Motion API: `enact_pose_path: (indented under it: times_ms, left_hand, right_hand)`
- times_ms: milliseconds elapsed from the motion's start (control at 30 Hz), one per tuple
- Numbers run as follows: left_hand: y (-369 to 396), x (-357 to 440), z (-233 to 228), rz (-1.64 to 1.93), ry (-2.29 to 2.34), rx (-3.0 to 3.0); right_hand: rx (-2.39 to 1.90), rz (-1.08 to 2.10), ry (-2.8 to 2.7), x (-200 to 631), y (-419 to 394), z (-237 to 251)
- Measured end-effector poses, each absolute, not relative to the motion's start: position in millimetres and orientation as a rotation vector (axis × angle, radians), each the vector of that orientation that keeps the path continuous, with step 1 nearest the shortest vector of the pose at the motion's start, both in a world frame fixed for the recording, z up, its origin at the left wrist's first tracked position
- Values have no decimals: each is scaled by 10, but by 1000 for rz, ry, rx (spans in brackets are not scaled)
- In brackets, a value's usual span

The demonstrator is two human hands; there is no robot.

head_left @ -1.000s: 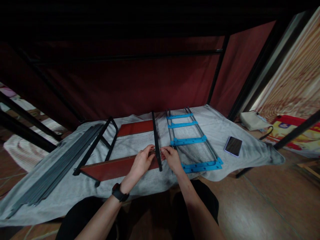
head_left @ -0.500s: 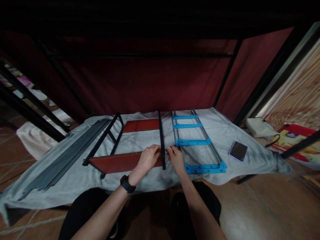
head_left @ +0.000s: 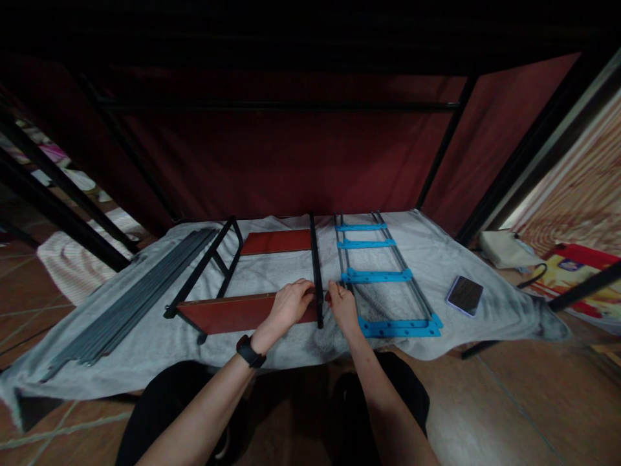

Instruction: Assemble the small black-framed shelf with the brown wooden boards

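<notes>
A small frame lies on a grey cloth (head_left: 427, 262): two red-brown boards, the near one (head_left: 228, 313) and the far one (head_left: 275, 242), between a black side frame (head_left: 206, 266) and a black bar (head_left: 316, 265). My left hand (head_left: 290, 305) grips the near board's right end at the bar. My right hand (head_left: 342, 305) pinches at the bar's other side, fingers closed on something too small to make out. A watch (head_left: 249, 351) is on my left wrist.
A rack of grey rods with blue plastic crosspieces (head_left: 376, 276) lies right of the bar. A phone (head_left: 465, 295) rests further right. Several grey rods (head_left: 129, 300) lie bundled at left. Black frame posts and dark red fabric stand behind; tiled floor below.
The view has shifted a little. Both hands stay at the joint of the near board and the black bar, with only slight finger movement.
</notes>
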State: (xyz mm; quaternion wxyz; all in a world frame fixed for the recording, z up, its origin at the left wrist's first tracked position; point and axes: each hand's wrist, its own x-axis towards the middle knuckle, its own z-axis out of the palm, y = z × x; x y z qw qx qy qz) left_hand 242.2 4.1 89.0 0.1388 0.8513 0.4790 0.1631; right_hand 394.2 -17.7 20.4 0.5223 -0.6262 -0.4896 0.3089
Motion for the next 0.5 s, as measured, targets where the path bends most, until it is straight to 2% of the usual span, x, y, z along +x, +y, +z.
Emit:
enact_pose_path:
  times_ms: [400, 500]
  left_hand:
    - [87, 2421, 955, 475, 1395, 2351]
    - [81, 2436, 959, 490, 1385, 2348]
  right_hand:
    - [-1237, 974, -1200, 4031, -140, 190]
    - [-1236, 938, -1240, 4043, -142, 198]
